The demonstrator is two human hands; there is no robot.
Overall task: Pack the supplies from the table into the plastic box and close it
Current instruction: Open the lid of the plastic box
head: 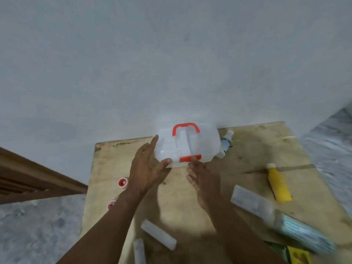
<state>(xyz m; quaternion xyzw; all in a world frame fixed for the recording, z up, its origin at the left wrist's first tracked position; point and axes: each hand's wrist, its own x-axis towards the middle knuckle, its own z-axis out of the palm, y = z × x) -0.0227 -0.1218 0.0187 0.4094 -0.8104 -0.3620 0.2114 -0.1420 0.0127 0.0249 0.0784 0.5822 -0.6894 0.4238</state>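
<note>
The left hand (146, 165) lies flat against the left end of the plastic box (169, 147), its fingers straight and spread wide: the forefinger reaches up to the far left corner of the lid and the thumb touches the near left corner. The right hand (202, 178) has one fingertip on the red latch (190, 158) at the front edge of the lid, with the other fingers bent under. Whether it pinches the latch or only presses on it cannot be told.

The box is translucent, with its lid down and a red handle (186, 128) on top. It stands at the far edge of the wooden table (247, 149), against the pale wall (171, 63).

A white bottle (226, 143) lies just beside the box on the right. Further right lie a yellow bottle (279, 185), a flat white packet (249, 199) and a blurred pack of blue face masks (302, 231). Near the left forearm sit two small red-topped containers (122, 182), and nearer the person lie a white tube (158, 234) and a second white cylinder (139, 250)
</note>
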